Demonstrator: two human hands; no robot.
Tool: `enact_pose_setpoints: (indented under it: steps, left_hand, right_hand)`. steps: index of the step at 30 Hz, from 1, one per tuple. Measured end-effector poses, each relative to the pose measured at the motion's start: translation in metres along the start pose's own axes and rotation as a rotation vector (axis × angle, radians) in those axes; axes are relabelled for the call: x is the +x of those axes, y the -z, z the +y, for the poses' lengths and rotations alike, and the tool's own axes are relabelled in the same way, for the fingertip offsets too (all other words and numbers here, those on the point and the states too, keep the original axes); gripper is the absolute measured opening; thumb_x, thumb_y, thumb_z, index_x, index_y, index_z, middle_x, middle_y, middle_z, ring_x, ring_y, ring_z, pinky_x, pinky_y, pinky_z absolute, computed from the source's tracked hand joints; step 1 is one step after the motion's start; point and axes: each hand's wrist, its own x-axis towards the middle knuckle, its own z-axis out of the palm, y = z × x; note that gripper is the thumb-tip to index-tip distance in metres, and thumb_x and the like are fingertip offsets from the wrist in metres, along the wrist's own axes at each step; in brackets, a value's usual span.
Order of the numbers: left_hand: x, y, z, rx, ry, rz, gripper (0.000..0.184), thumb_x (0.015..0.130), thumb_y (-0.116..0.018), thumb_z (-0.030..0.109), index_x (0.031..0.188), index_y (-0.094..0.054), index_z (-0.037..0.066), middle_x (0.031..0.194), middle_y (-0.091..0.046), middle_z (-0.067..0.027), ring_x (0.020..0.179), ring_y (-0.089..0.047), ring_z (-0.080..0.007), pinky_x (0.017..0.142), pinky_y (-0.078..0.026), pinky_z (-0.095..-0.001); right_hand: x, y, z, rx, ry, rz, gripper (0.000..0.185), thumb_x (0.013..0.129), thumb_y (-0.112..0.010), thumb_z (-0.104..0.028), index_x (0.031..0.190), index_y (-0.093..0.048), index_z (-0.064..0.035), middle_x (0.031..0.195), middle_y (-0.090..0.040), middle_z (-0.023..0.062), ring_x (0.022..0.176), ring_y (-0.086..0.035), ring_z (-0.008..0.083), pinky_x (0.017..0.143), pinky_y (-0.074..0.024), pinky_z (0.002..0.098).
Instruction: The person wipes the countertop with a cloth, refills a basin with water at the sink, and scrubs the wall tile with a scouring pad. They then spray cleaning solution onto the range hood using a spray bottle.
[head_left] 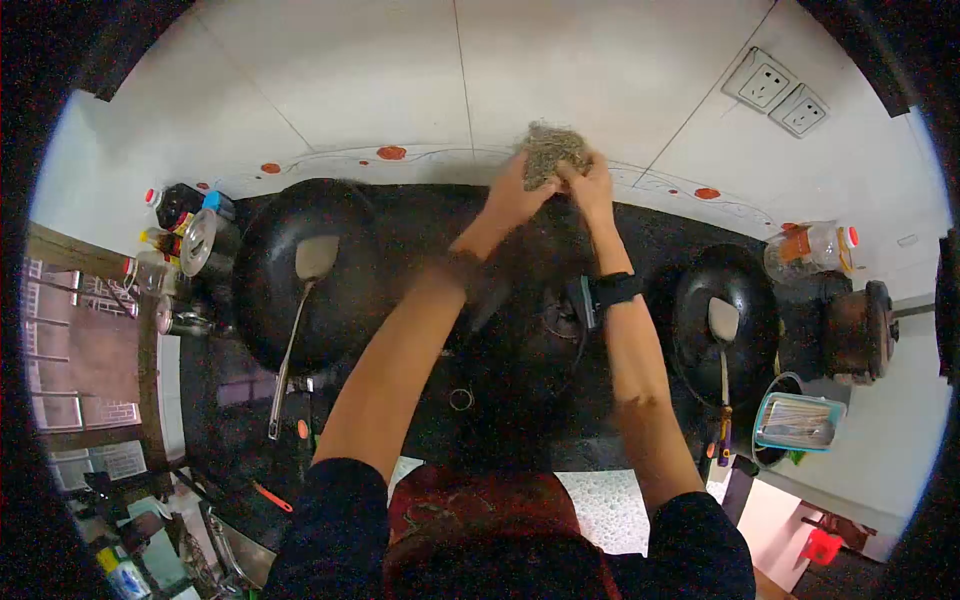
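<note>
Both my hands are raised over the back of the black counter (520, 420), in front of the tiled wall. Between them is a grey-brown scouring pad (555, 150) of tangled fibres; its exact material I cannot make out. The fingers of my left hand (518, 192) are closed on its lower left side. My right hand (588, 185) grips its lower right side, with the thumb near the left one. A dark band with a small device (608, 292) is around my right wrist. Whether the pad touches the wall is unclear.
On the left sits a big black wok (265, 265) holding a spatula (316, 258); on the right is another wok (700, 290) with a spatula (723, 318). Bottles (180, 205) line the far left. A plastic jug (800, 252), brown pot (860, 335) and chopstick box (798, 420) stand right.
</note>
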Motion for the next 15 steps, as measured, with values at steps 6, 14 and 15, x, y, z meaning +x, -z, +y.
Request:
enact_pose_setpoints:
  steps: [6,14,15]
  left_hand:
    - [0.022,-0.043,0.002,-0.271,0.058,0.039,0.050,0.080,-0.063,0.010,0.126,-0.045,0.003,0.122,-0.053,-0.0129,0.094,-0.058,-0.0199,0.076,-0.049,-0.0327]
    - [-0.040,-0.004,0.001,-0.254,0.355,-0.042,0.043,0.082,-0.062,0.018,0.121,-0.051,0.004,0.111,-0.057,-0.0102,0.085,-0.058,-0.0168,0.069,-0.050,-0.0282]
    - [-0.045,-0.009,-0.015,-0.237,0.402,0.005,0.042,0.082,-0.062,0.017,0.120,-0.051,0.004,0.109,-0.058,-0.0086,0.091,-0.057,-0.0173,0.071,-0.051,-0.0292]
  right_hand:
    - [-0.001,0.021,-0.077,-0.528,0.492,0.460,0.040,0.071,-0.073,-0.011,0.102,-0.051,-0.0004,0.087,-0.059,0.0133,0.073,-0.059,0.0200,0.061,-0.0462,0.0313]
    - [0.025,0.035,0.045,-1.125,0.737,0.353,0.024,0.068,-0.065,-0.006,0.091,-0.060,-0.0056,0.098,-0.053,0.0156,0.094,-0.050,0.0353,0.078,-0.0438,0.0428]
    - [0.022,0.043,0.060,-1.264,0.670,0.206,0.023,0.068,-0.065,-0.007,0.091,-0.060,-0.0052,0.098,-0.053,0.0160,0.094,-0.051,0.0353,0.078,-0.0445,0.0434]
